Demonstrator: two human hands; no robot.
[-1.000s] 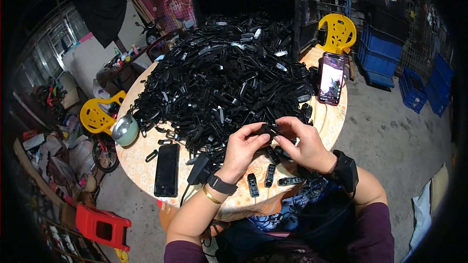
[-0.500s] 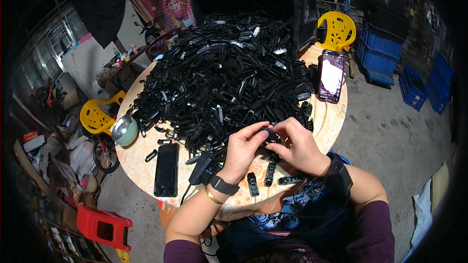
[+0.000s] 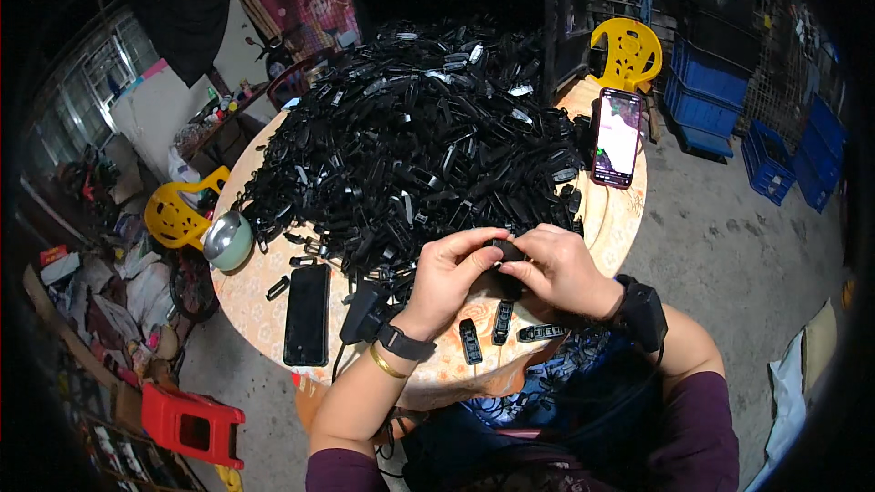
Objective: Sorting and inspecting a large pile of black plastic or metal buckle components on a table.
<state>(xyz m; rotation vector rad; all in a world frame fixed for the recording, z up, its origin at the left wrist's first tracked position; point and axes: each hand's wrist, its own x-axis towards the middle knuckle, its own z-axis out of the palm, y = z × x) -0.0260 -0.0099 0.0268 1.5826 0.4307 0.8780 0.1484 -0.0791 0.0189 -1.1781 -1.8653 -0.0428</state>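
On the table, the pile is heaped loosely, so a nudge could slide pieces toward the near edge. In front of it, the left hand and right hand pinch a mostly hidden black part between thumbs and fingers; uneven pressure could make it slip, and a dropping right wrist could sweep off the three loose parts.

No readable text or numbers
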